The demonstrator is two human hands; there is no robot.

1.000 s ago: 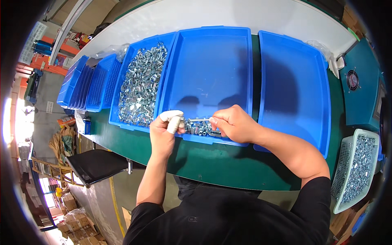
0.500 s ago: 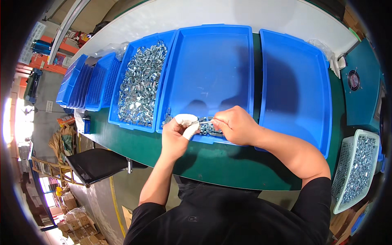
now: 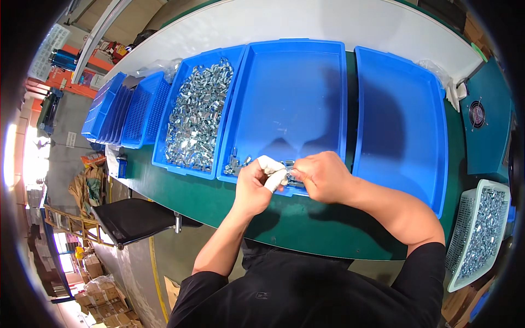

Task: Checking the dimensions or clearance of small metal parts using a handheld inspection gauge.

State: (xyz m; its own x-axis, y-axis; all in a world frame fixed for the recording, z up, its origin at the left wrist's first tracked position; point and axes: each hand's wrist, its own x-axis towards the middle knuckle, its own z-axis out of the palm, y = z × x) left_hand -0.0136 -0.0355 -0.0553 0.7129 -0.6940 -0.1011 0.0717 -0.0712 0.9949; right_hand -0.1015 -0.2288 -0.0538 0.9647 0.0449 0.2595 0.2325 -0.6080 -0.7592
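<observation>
Right hand [image 3: 325, 176] pinching a slim metal piece [image 3: 290, 170]; left hand [image 3: 254, 186] curled against it (white finger wraps, can't tell its grip). Piece: roughly left-right, silvery, mostly hidden, above smooth blue plastic tray's [image 3: 287, 98] near edge. Shiny metal parts [image 3: 234, 162] inside; green tabletop [image 3: 322, 232].

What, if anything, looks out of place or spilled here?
Nothing looks spilled. One oddity: the left hand wears white coverings on its thumb and forefinger, while the right hand shows none.
</observation>
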